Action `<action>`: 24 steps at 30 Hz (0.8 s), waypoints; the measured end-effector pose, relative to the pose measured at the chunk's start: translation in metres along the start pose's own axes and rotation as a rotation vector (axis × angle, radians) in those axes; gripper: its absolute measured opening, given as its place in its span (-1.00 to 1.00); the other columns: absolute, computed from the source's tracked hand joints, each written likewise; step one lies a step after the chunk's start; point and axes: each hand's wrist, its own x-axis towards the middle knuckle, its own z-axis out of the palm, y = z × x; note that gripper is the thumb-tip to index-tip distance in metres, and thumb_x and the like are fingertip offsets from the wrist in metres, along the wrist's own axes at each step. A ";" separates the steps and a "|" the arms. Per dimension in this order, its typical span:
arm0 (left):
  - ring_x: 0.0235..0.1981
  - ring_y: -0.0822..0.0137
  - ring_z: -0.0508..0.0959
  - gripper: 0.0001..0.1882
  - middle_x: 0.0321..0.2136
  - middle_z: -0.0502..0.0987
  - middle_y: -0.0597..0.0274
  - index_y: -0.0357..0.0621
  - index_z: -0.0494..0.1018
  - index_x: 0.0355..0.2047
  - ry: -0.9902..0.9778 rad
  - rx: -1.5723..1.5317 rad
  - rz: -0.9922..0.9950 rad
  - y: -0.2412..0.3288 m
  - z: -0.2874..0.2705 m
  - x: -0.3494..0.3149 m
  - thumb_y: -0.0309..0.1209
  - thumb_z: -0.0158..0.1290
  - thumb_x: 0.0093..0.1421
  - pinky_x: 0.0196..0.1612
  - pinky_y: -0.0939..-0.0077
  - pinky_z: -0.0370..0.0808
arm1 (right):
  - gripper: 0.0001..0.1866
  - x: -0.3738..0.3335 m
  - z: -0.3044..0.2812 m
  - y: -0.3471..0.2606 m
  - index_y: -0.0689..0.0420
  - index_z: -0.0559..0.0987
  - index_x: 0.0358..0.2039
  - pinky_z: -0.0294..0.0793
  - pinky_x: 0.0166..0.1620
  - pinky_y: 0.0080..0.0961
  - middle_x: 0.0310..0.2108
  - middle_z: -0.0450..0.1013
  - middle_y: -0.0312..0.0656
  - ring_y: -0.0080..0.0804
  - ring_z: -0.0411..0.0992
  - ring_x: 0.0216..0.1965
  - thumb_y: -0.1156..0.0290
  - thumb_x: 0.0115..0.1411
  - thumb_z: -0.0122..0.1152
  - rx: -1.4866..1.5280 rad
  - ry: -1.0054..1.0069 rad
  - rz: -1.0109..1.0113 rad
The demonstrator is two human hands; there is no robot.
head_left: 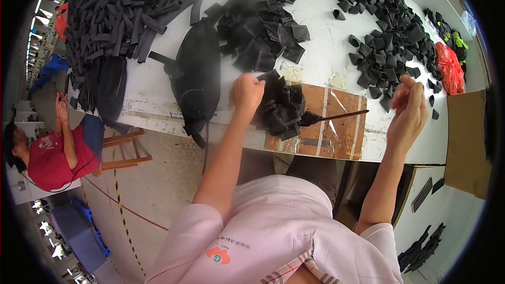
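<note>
My left hand [248, 92] is closed in a fist-like pinch at the edge of a bunch of folded black fabric pieces [284, 106], and its fingertips seem to grip one of them. The bunch lies partly on a brown taped board [344, 135] at the table's front edge. From its right side a thin dark pointed tool [344, 115] sticks out; its other end is hidden. My right hand [409, 108] is raised, slightly blurred, beside a scattered pile of small black fabric loops [386, 47]. Its fingers are loosely bent and apart, with nothing visible in them.
Long black strips [121, 10] are heaped at far left. More folded black pieces [263, 29] lie mid-table beside a black cloth bag [195, 71]. A red plastic bag [450, 68] and a cardboard box [466, 142] stand at right. A person in red [63, 152] sits at left.
</note>
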 end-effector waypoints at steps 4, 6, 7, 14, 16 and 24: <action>-0.41 0.05 0.50 -0.95 -0.52 0.51 0.08 -0.13 0.47 -0.62 -0.132 -0.178 0.036 -0.007 -0.003 0.010 -0.44 0.04 -0.12 -0.34 0.24 0.42 | -0.62 -0.073 -0.005 0.001 0.23 0.50 -0.46 0.11 -0.60 -0.72 -0.70 0.27 -0.37 -0.68 0.17 -0.67 0.17 0.23 -0.11 0.036 -0.366 0.188; -0.43 0.05 0.50 -0.94 -0.52 0.50 0.05 -0.16 0.46 -0.62 -0.040 -0.137 0.098 -0.010 -0.009 0.010 -0.46 0.03 -0.11 -0.36 0.24 0.42 | -0.66 -0.093 -0.005 0.003 0.28 0.49 -0.49 0.23 -0.54 -0.69 -0.68 0.32 -0.27 -0.63 0.25 -0.63 0.24 0.21 -0.05 -0.016 -0.625 0.200; -0.44 0.03 0.49 -0.92 -0.53 0.50 0.03 -0.21 0.45 -0.60 0.018 -0.111 0.162 -0.009 -0.012 0.009 -0.45 0.02 -0.09 -0.36 0.23 0.41 | -0.65 -0.100 -0.002 0.007 0.30 0.48 -0.52 0.27 -0.54 -0.65 -0.69 0.33 -0.25 -0.61 0.28 -0.62 0.26 0.21 -0.05 -0.034 -0.659 0.168; -0.38 -0.04 0.49 -0.74 -0.46 0.49 -0.12 -0.31 0.44 -0.50 -0.083 -0.025 0.199 0.022 -0.042 -0.011 -0.29 0.04 0.03 -0.36 0.19 0.40 | -0.65 -0.110 0.012 0.009 0.31 0.47 -0.53 0.27 -0.58 -0.54 -0.72 0.33 -0.17 -0.47 0.27 -0.69 0.26 0.19 -0.01 -0.110 -0.725 0.192; -0.37 -0.04 0.50 -0.69 -0.45 0.50 -0.08 -0.28 0.45 -0.51 -0.164 0.099 0.098 0.015 -0.025 -0.003 -0.22 0.07 0.02 -0.32 0.18 0.41 | -0.66 -0.110 0.014 0.005 0.32 0.46 -0.53 0.28 -0.57 -0.51 -0.71 0.33 -0.12 -0.42 0.28 -0.69 0.26 0.19 -0.01 -0.115 -0.739 0.187; -0.51 0.09 0.50 -0.85 -0.55 0.49 0.00 -0.26 0.46 -0.50 -0.090 -0.254 0.174 0.011 -0.029 -0.005 -0.43 0.06 -0.09 -0.43 0.36 0.40 | -0.73 -0.115 0.003 0.010 0.33 0.47 -0.52 0.32 -0.54 -0.49 -0.69 0.36 -0.09 -0.35 0.35 -0.65 0.34 0.14 0.06 -0.143 -0.736 0.191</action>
